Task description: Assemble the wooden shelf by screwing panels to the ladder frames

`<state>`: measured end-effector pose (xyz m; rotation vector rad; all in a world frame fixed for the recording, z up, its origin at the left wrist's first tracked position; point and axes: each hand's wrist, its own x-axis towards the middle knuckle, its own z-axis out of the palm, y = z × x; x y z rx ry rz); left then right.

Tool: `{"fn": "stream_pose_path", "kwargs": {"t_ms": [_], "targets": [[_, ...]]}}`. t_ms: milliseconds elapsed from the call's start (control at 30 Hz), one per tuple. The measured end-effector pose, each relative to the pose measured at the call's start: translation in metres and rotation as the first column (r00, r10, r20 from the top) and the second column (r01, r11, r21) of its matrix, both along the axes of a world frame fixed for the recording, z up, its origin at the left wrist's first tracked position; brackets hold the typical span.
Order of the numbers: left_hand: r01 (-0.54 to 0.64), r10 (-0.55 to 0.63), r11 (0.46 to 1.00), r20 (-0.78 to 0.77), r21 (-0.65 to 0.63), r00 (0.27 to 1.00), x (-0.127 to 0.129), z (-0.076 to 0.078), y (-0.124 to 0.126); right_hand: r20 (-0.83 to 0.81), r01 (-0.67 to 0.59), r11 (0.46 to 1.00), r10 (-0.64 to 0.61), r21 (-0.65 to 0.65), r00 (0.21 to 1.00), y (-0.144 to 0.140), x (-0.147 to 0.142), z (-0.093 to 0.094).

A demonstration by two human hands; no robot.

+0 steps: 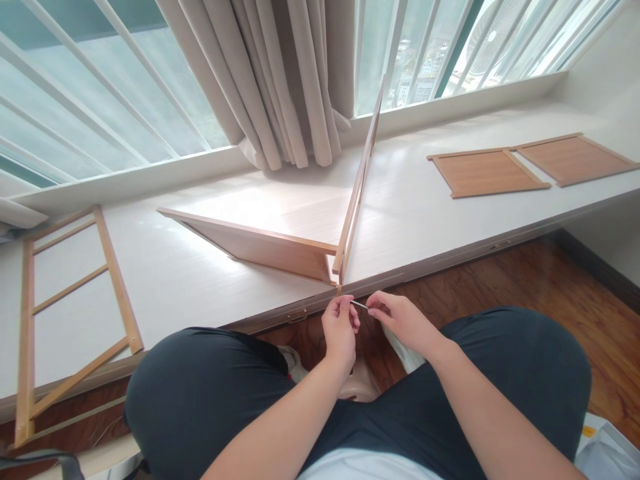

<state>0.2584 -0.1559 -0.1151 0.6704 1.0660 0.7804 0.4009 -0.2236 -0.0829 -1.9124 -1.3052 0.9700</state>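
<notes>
My left hand (341,328) and my right hand (400,320) meet just below the near edge of a white window ledge (190,280). Between their fingertips they pinch a thin silver metal pin (359,305), lying roughly level. Directly above the hands stands the corner of two joined wooden panels (280,250): one leans low to the left, the other (357,187) stands upright on edge and runs toward the window. My knees in dark trousers frame the hands on both sides.
A wooden ladder-like frame (75,300) lies at the ledge's left end, overhanging the edge. Two flat brown slatted panels (487,172) (575,157) lie at the far right. Beige curtains (280,73) hang behind the panels. Wooden floor (525,280) lies below.
</notes>
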Motion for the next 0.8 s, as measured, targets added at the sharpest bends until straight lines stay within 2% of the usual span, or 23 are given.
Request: {"fn": "stream_pose_path", "kwargs": {"t_ms": [100, 267, 433, 633, 800], "targets": [[-0.037, 0.038, 0.998, 0.004, -0.043, 0.999, 0.001, 0.003, -0.002, -0.001, -0.034, 0.998, 0.034, 0.058, 0.999, 0.001, -0.002, 0.0], [-0.083, 0.083, 0.993, -0.005, -0.082, 0.997, 0.003, 0.005, -0.001, 0.028, 0.04, 0.984, -0.046, 0.171, 0.999, 0.005, -0.007, -0.01], [-0.101, 0.101, 0.988, -0.004, -0.121, 0.995, 0.004, 0.007, -0.001, -0.001, 0.129, 0.939, -0.136, 0.318, 0.991, 0.008, -0.009, -0.019], [-0.063, 0.072, 0.983, 0.047, -0.174, 0.996, 0.005, 0.011, -0.004, -0.044, 0.234, 0.915, -0.233, 0.329, 0.972, 0.015, -0.004, -0.029], [0.023, 0.012, 0.959, 0.121, -0.284, 0.993, 0.008, 0.006, -0.002, -0.086, 0.308, 0.907, -0.296, 0.288, 0.951, 0.022, 0.0, -0.037]]}}
